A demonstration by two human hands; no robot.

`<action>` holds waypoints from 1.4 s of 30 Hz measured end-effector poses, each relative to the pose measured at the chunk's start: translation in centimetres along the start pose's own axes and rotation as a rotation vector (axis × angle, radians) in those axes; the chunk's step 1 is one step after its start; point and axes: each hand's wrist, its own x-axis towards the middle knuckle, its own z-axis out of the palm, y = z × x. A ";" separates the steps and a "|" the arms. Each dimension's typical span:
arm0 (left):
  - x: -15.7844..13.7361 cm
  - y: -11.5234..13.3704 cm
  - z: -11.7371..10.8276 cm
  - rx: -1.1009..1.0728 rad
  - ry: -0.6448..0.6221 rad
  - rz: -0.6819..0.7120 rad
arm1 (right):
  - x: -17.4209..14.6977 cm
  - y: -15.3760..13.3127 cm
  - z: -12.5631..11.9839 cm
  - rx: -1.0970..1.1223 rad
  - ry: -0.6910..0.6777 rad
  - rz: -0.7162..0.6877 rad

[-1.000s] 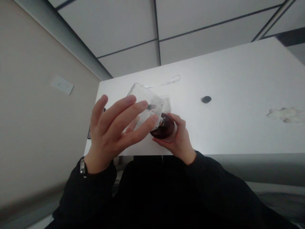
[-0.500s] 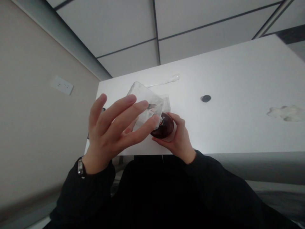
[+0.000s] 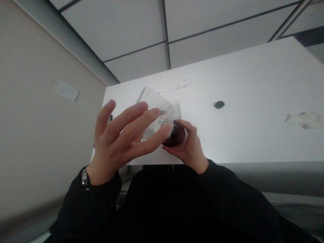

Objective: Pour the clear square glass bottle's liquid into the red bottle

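My left hand (image 3: 126,135) grips a clear, square-sided plastic container (image 3: 154,99), tilted with one corner over the mouth of a dark brown bottle (image 3: 178,133). Its thumb is mostly hidden behind the container, and the little finger sticks out. My right hand (image 3: 191,145) is wrapped around the bottle's right side near the table's front edge. What is inside the container is hard to make out. Behind the bottle, a flat clear square piece (image 3: 177,107) lies on the white table (image 3: 243,135).
A clear, thin-handled utensil (image 3: 186,83) lies toward the table's back. A dark round disc (image 3: 219,104) sits right of the bottle, and a crumpled whitish item (image 3: 305,119) is farther right. The wall with a socket (image 3: 68,90) stands at the left; panels rise behind.
My left hand and the clear container have shifted slightly to the right over the bottle. The right hand and bottle have barely moved.
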 end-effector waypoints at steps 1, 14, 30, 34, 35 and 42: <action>0.0 0.0 0.0 0.006 -0.003 0.006 | 0.0 0.0 0.0 0.008 0.006 -0.003; 0.4 0.0 -0.3 0.051 0.019 0.074 | 0.0 -0.1 0.2 0.006 0.030 0.010; 0.8 -0.3 -0.5 0.193 0.009 0.225 | -0.2 0.1 0.0 0.041 -0.006 0.034; 0.8 -0.4 -0.5 0.177 0.005 0.227 | -0.2 0.1 0.0 0.037 0.010 0.022; 0.7 -0.4 -0.5 0.160 -0.007 0.208 | -0.2 0.1 0.0 0.033 0.015 0.017; -0.3 -0.9 -0.6 -0.077 -0.165 -0.088 | -0.1 0.1 0.1 0.032 0.021 -0.010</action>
